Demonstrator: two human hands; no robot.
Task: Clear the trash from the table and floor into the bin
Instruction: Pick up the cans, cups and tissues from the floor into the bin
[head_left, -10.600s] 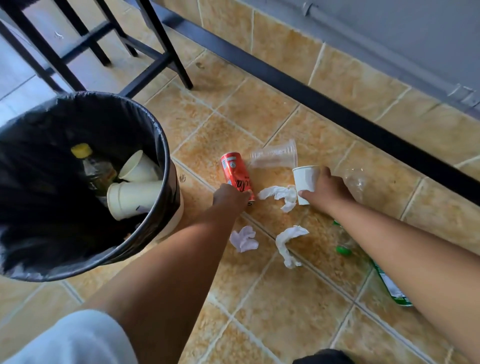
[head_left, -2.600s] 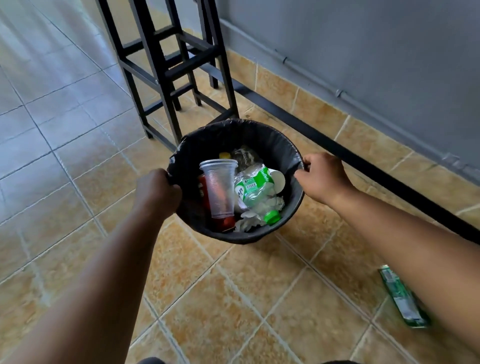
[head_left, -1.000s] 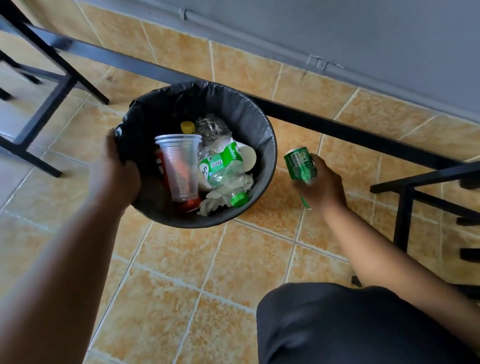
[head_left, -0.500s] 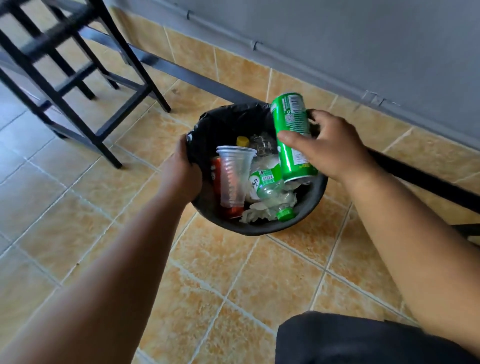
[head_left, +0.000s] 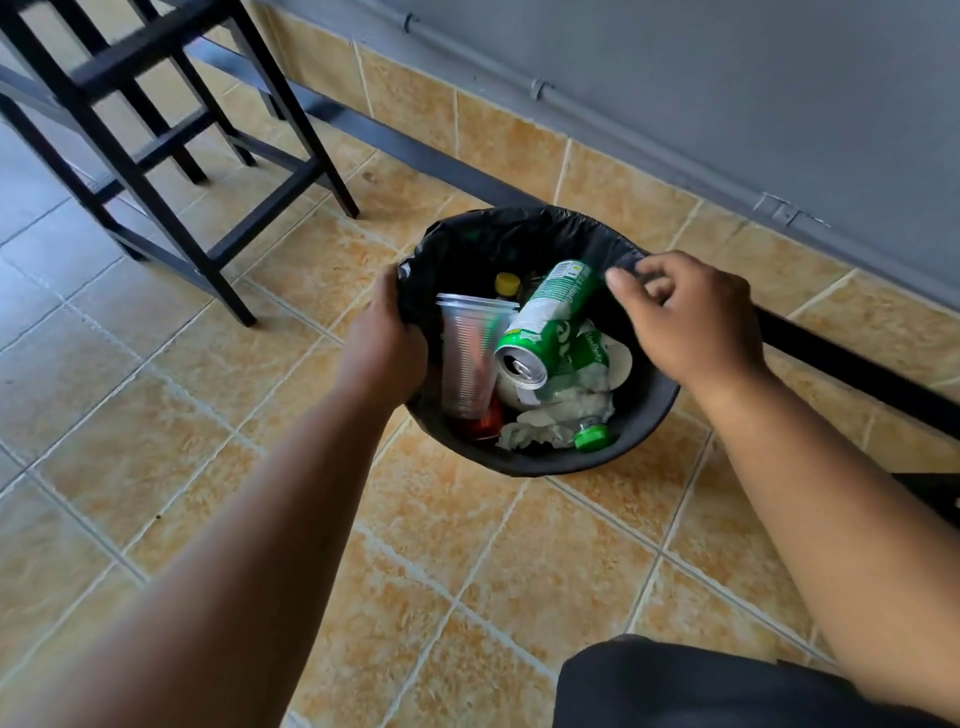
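Both forearms are bare; dark trousers (head_left: 701, 686) cover the knee.

The bin (head_left: 540, 457), round and lined with a black bag, is seen standing on the tan floor tiles near the wall. A green can (head_left: 550, 317) is lying tilted on top of the rubbish inside, its opened end turned toward the camera. Beside it a clear plastic cup (head_left: 470, 358) is propped upright, with crumpled tissue (head_left: 540, 423) and a green-capped bottle (head_left: 589, 415) heaped below.
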